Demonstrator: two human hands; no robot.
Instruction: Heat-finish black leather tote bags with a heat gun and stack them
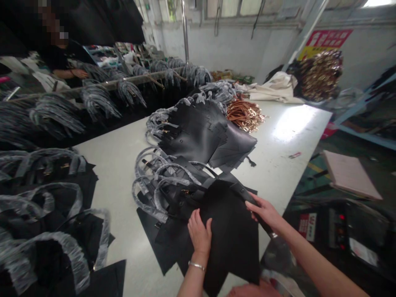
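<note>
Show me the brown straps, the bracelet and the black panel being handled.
brown straps point(243, 112), head view, middle of the pile.
bracelet point(197, 266), head view, band across the wrist.
black panel point(232, 241), head view, its flat middle.

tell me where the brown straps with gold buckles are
Head view, upper centre-right: the brown straps lie on the white table between the black panels and the cream cloth.

A: Far end?
B: Whitewashed wall point(235, 45), grubby, red and yellow poster point(328, 41) at right. Row of windows point(247, 6) above, pale with daylight.
A: And nearer?
B: Long white table point(278, 165), bright patch of light point(292, 119) on its far corner. Green floor point(305, 181) beside, yellow line across. Blue metal rack point(365, 107) beyond.
</note>
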